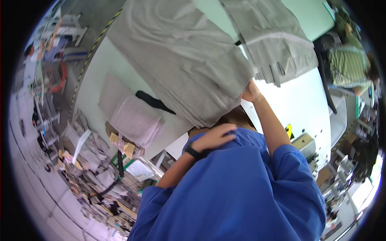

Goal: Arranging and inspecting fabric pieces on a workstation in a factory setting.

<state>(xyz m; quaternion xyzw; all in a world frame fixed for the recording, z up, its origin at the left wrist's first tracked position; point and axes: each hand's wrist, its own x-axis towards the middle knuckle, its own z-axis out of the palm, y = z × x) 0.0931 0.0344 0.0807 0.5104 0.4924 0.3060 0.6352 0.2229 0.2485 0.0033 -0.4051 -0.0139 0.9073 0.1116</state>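
A large layered stack of grey fabric [181,52] lies across the table, its near end overhanging towards my body. My right hand [251,92] is closed on the right near corner of this stack, the fingers partly hidden by cloth. In front of my blue shirt, my left hand [215,137] lies flat with fingers stretched, holding nothing; a dark band circles that wrist. A second grey fabric stack [277,44] lies beyond my right hand. To the left sits a smaller folded pile of lighter grey cloth [134,114], with a black strip [155,101] beside it.
The pale table [94,80] reaches around the stacks. A yellow object [288,130] and a small box [304,144] are at its right. Many fabric scraps [102,176] fill the lower left. Another person [350,64] is at the far right. Yellow-black tape [86,64] marks the floor.
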